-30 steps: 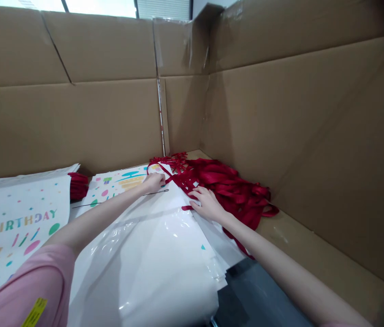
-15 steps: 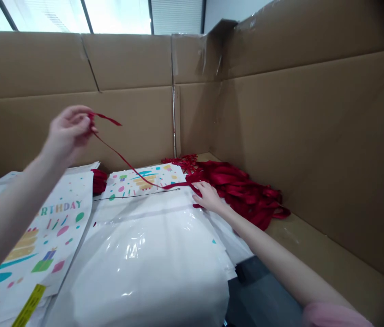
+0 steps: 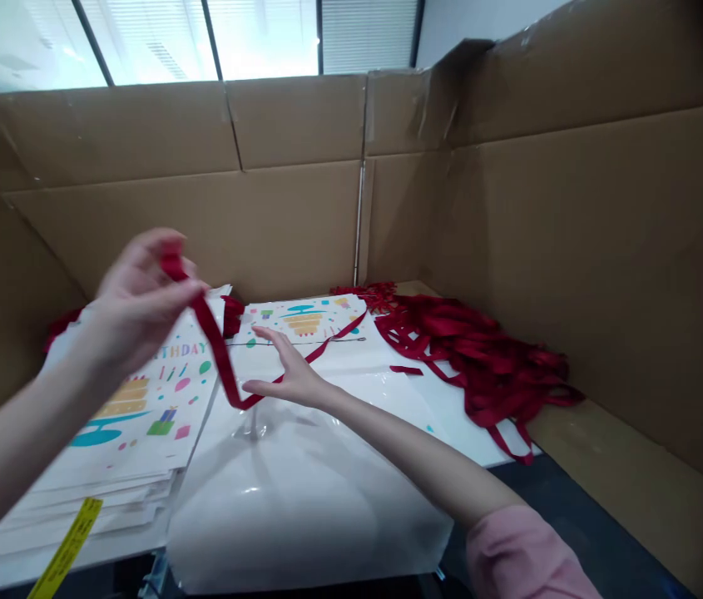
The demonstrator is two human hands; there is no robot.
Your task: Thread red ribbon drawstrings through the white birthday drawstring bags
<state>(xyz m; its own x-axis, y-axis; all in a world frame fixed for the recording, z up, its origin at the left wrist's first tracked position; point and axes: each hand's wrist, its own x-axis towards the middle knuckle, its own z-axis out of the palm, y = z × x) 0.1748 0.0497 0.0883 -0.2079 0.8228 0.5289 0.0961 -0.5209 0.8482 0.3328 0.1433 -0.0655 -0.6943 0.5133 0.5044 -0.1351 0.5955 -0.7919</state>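
Over the tabletop's left part: left hand, pinching red ribbon; printed sheets below. Centre: right hand, spread, gripping nothing, above glossy white plastic; slack ribbon could snag the thin wire. Right: heaped ribbons, apt to tangle if tugged. Surface dark; cardboard walls; bright windows beyond.

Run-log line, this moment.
left hand: raised, holding red ribbon | right hand: open, near ribbon | ribbon pile: right side
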